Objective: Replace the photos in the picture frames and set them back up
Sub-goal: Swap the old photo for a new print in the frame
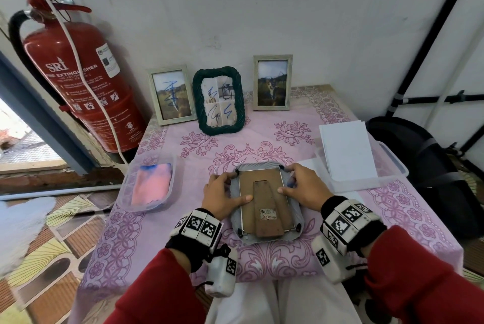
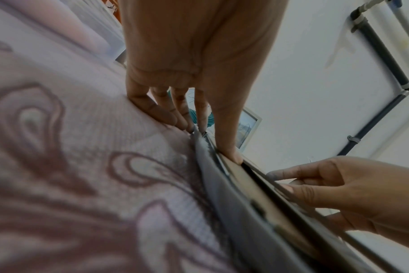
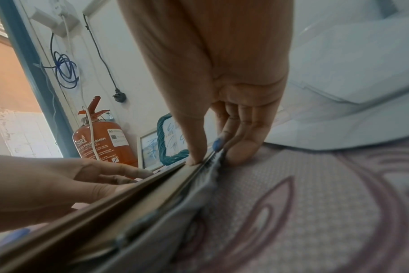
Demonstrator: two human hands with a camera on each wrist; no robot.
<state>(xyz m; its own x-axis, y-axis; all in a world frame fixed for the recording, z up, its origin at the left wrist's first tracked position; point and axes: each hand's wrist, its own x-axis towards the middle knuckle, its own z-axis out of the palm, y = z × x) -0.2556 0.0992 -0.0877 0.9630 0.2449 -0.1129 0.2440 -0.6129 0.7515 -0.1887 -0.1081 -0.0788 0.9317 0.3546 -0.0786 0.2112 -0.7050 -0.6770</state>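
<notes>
Both hands [image 1: 264, 192] clamped on face-down frame [image 1: 264, 203] at counter [image 1: 162, 218] centre, thumbs pressing backing [image 1: 258, 179] (fingers curled over sides). Risk: uneven pressure popping backing loose, or frame sliding on cloth.

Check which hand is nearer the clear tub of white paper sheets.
Right. The right hand grips the face-down frame's edge beside the clear tub of white paper sheets; the left hand is across the frame, farther away.

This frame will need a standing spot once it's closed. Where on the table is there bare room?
Bare cloth lies between the green rope frame and the face-down frame, and before the right silver frame. The sides are crowded: cloth tub left, paper tub right.
</notes>
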